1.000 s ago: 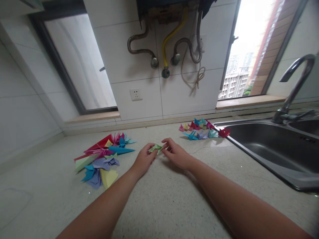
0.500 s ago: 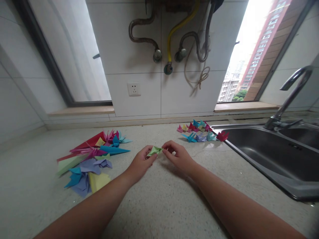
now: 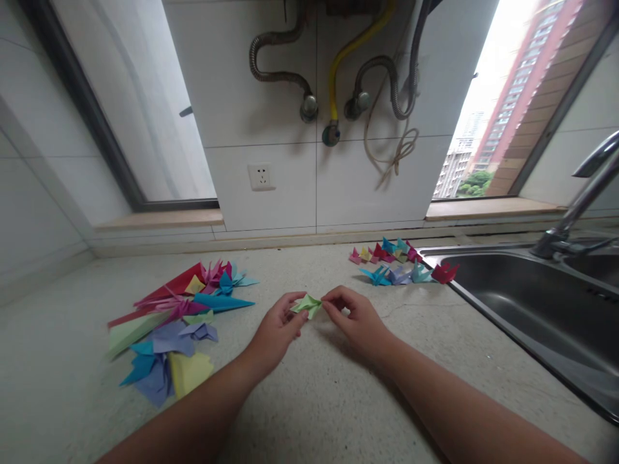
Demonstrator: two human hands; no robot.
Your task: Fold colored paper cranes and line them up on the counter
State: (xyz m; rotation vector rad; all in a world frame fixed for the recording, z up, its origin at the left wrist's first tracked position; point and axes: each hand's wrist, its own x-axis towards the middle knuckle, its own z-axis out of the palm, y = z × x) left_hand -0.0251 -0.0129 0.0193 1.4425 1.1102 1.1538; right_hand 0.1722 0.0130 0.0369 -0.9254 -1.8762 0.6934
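A small folded green paper piece [image 3: 306,305] is held just above the speckled counter [image 3: 309,399]. My left hand [image 3: 276,330] pinches its left end with closed fingers. My right hand [image 3: 356,319] pinches its right end, fingers curled. To the left lies a pile of coloured folded papers and sheets [image 3: 174,319]. A row of small finished paper figures [image 3: 396,264] sits farther back on the right, beside the sink.
A steel sink [image 3: 532,309] with a tap [image 3: 575,200] fills the right side. The tiled wall behind carries a socket [image 3: 262,176] and hoses [image 3: 338,71]. Windows stand on both sides, above the ledges.
The view has shifted slightly; my hands stay together on the green piece, turning it a little. The piles have not moved.
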